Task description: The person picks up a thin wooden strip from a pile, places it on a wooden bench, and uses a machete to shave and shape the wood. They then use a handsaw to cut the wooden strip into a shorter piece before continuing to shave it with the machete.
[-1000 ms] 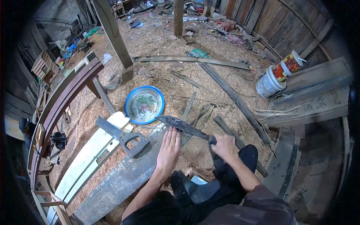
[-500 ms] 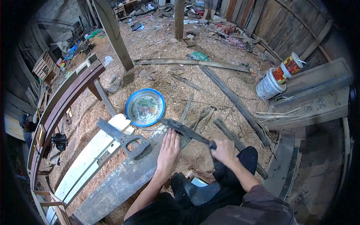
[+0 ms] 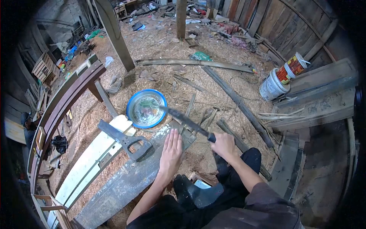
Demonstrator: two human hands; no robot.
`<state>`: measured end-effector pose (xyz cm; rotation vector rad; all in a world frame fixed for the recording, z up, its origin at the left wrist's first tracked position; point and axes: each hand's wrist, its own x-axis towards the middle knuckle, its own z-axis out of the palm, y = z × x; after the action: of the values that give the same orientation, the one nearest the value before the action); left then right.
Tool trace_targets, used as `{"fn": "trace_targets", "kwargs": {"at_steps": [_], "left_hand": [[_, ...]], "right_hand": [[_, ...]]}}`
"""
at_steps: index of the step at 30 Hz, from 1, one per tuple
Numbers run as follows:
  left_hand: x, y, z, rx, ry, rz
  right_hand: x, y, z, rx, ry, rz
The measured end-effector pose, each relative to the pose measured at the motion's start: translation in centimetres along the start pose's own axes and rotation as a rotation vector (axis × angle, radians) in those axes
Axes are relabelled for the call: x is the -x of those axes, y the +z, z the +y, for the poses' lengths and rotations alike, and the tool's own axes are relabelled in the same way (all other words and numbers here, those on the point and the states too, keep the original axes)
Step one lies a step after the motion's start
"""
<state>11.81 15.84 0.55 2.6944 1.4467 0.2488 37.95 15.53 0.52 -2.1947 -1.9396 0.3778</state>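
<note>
My right hand (image 3: 224, 146) is closed around the black handle of a machete (image 3: 187, 121). The dark blade points up and left, its tip near the rim of a blue-edged basin (image 3: 131, 119). Flat on a grey, worn board (image 3: 114, 194) lies my left hand (image 3: 171, 152), fingers stretched out toward the board's far end. Whether anything small is under that palm is hidden. Left of it, a handsaw (image 3: 139, 154) rests across the grey board and a white-painted curved piece (image 3: 85, 166).
A curved wooden frame (image 3: 57, 103) stands at the left. Loose beams (image 3: 238, 101) and sticks lie on shavings ahead. Stacked buckets (image 3: 274, 86) are at the right, and posts (image 3: 181, 21) rise behind. Part of another person (image 3: 28, 128) shows at far left.
The machete has lifted away from the board's end, and its blade has swung up toward the basin. My right hand has shifted slightly up and left. My left hand stays put.
</note>
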Motion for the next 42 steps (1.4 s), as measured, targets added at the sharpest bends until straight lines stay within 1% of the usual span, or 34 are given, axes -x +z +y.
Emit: {"fn": "trace_targets", "kwargs": {"at_steps": [2,4,6,7,8,10,11,12,13,14,15,16,18,20,22,23,24,26,27,28,29,30,32,34,35,36,38,39,40,42], "left_hand": [[0.0,0.2,0.0,0.024,-0.012,-0.018],[-0.1,0.2,0.0,0.045,-0.027,-0.032],[0.0,-0.2,0.0,0.068,-0.006,0.009],[0.2,-0.3,0.1,0.068,-0.006,0.009],[0.2,-0.5,0.2,0.081,-0.012,-0.004],[-0.1,-0.6,0.1,0.095,-0.022,-0.008],[0.0,-0.5,0.1,0.068,-0.014,-0.004],[0.0,-0.4,0.0,0.038,-0.004,0.003],[-0.2,-0.6,-0.1,0.034,-0.004,0.009],[-0.2,-0.9,0.1,0.097,-0.01,0.01],[-0.1,-1.1,0.1,0.159,-0.014,0.005],[0.0,-1.1,0.1,0.158,-0.013,-0.001],[0.0,-1.1,0.2,0.189,-0.022,0.017],[-0.4,-1.2,-0.1,0.155,-0.011,0.012],[0.2,-0.9,0.1,0.138,-0.007,-0.02],[0.1,-0.5,0.0,0.145,-0.016,-0.01],[-0.1,-0.3,-0.1,0.151,-0.026,0.002],[-0.2,-0.6,0.0,0.143,-0.018,0.017],[0.0,-0.7,0.0,0.138,-0.005,0.027],[0.2,-0.8,0.0,0.133,0.0,0.02],[0.2,-0.9,0.1,0.133,-0.008,0.003],[-0.1,-1.0,0.1,0.131,-0.014,-0.007],[-0.4,-1.2,-0.1,0.131,-0.009,0.002],[0.0,-1.2,0.3,0.15,-0.009,-0.004],[-0.1,-1.3,0.3,0.17,-0.014,-0.01],[-0.2,-1.4,0.2,0.19,-0.021,-0.017],[-0.3,-1.3,0.1,0.179,-0.018,-0.001],[-0.1,-1.2,0.2,0.171,-0.012,0.006],[0.2,-1.1,0.2,0.169,-0.008,-0.005],[-0.1,-1.0,0.1,0.136,-0.017,-0.004]], "right_hand": [[0.9,-1.1,-1.5,0.062,-0.165,-0.088],[-0.4,-1.0,-1.1,0.042,-0.167,-0.089],[-2.5,-0.5,-0.4,-0.055,-0.017,-0.019],[-2.7,0.0,-0.3,-0.05,-0.074,0.041],[-2.5,0.6,-0.6,-0.051,-0.075,0.049],[-1.2,1.8,-1.5,-0.123,-0.072,-0.078],[-0.5,1.9,-1.5,-0.091,-0.216,0.029],[-0.6,1.0,-1.5,-0.094,-0.214,0.033],[-1.4,-0.7,-1.4,-0.004,-0.22,-0.028],[-2.3,-2.0,-1.0,0.085,-0.226,-0.094],[-3.5,-1.7,-0.3,0.104,-0.159,-0.101],[-4.5,-0.6,0.2,0.1,-0.156,-0.104],[-5.7,0.9,0.9,0.009,-0.048,0.044],[-4.9,1.8,0.6,-0.023,-0.052,0.039],[-2.1,1.9,-0.4,-0.032,-0.178,-0.017],[-1.4,2.4,-0.1,0.032,-0.26,-0.005],[-1.9,1.6,-0.1,0.032,-0.262,-0.002],[-3.4,-0.4,-0.6,0.007,-0.177,-0.11],[-5.1,1.2,0.5,-0.022,-0.11,-0.07],[-6.1,2.5,0.9,-0.03,-0.105,-0.071],[-7.1,3.4,1.2,-0.109,-0.063,0.015],[-7.8,3.7,1.1,-0.186,-0.024,0.108],[-6.4,2.5,-0.7,-0.135,-0.004,0.137],[-4.1,2.6,-1.0,-0.31,-0.089,-0.026],[-3.1,4.4,0.3,-0.165,-0.286,0.126],[-3.2,3.2,0.2,-0.164,-0.286,0.129],[-4.2,0.5,0.3,-0.031,-0.229,-0.057],[-5.8,1.5,0.9,-0.019,-0.177,-0.064],[-6.8,2.5,1.4,-0.027,-0.168,-0.069],[-8.8,2.9,1.1,-0.307,0.044,-0.011]]}}
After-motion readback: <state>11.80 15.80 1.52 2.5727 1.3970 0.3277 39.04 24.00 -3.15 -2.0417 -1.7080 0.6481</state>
